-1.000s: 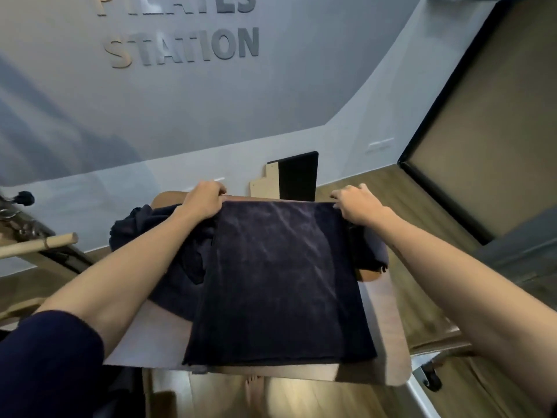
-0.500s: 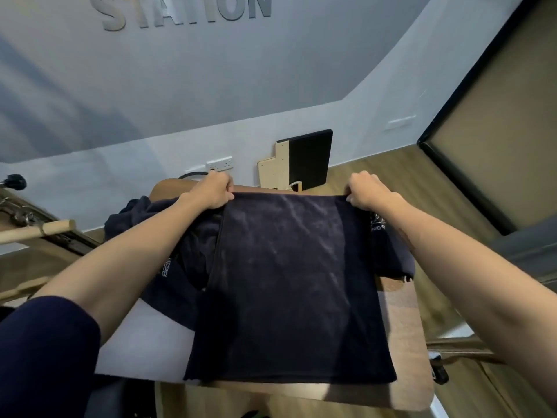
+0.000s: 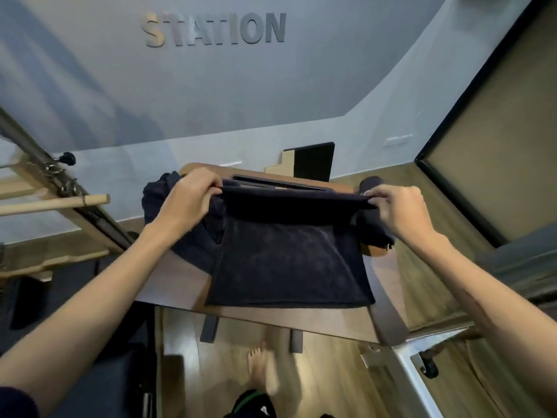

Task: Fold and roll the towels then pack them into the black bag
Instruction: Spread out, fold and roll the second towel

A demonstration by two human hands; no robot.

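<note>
A: Terry cloth, dark navy, is pinched between thumb and fingers of the left hand at one far corner, and the opposite far corner is clamped the same way by the right hand. Both grips are closed on the towel.

B: Where is that towel held?

A: Its far edge is lifted clear of the wooden table and stretched taut between the hands, while the near half lies flat, its hem close to the table's near edge.

B: What else is seen outward from there?

A: A heap of loose dark towels is bunched under the left wrist, and a rolled towel sits just beyond the right hand. No black bag can be identified with certainty.

B: What could go wrong?

A: If the lifted edge is brought forward unevenly, the fold would likely be skewed and the later roll made lopsided. The near hem could be dragged off the table by too strong a pull. The loose heap might be caught under the fold, since it is touched by the towel's left side.
</note>
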